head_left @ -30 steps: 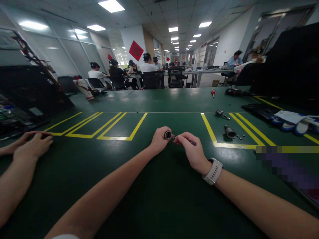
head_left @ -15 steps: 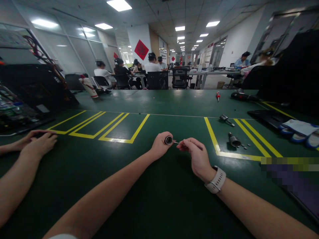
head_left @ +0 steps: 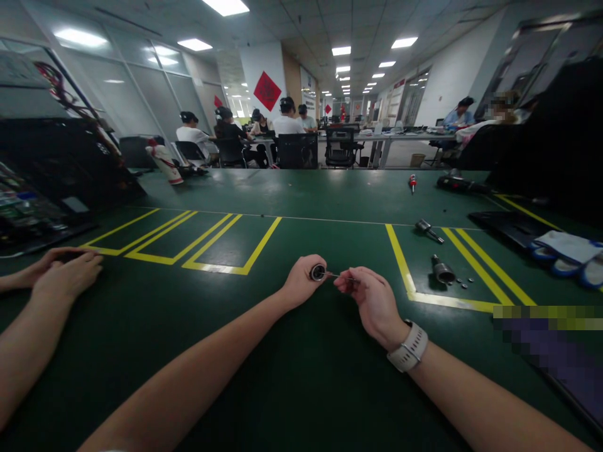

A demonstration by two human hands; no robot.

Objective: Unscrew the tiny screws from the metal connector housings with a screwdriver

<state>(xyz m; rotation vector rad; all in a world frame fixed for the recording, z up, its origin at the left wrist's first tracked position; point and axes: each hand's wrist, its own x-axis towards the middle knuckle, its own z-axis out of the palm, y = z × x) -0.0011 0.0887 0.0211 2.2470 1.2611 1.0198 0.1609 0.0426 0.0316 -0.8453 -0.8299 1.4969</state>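
Observation:
My left hand (head_left: 301, 281) grips a small round black part with a metal ring face (head_left: 317, 272), held just above the green table. My right hand (head_left: 372, 300), with a white watch on its wrist, pinches a thin small screwdriver (head_left: 345, 277) whose metal tip points left into the round part. The two hands are close together at the centre of the view.
Another person's hands (head_left: 61, 267) rest on the table at the left, next to an open black case (head_left: 56, 176). On the right lie a small metal cylinder (head_left: 443, 271), tiny screws (head_left: 464, 284), a bit (head_left: 428, 229), a red-handled screwdriver (head_left: 412, 182) and gloves (head_left: 568, 251). Yellow tape (head_left: 400, 257) marks the green table (head_left: 301, 194).
My right hand has turned a little on the screwdriver and sits slightly lower. The left hand keeps the round part in place. The view has shifted slightly.

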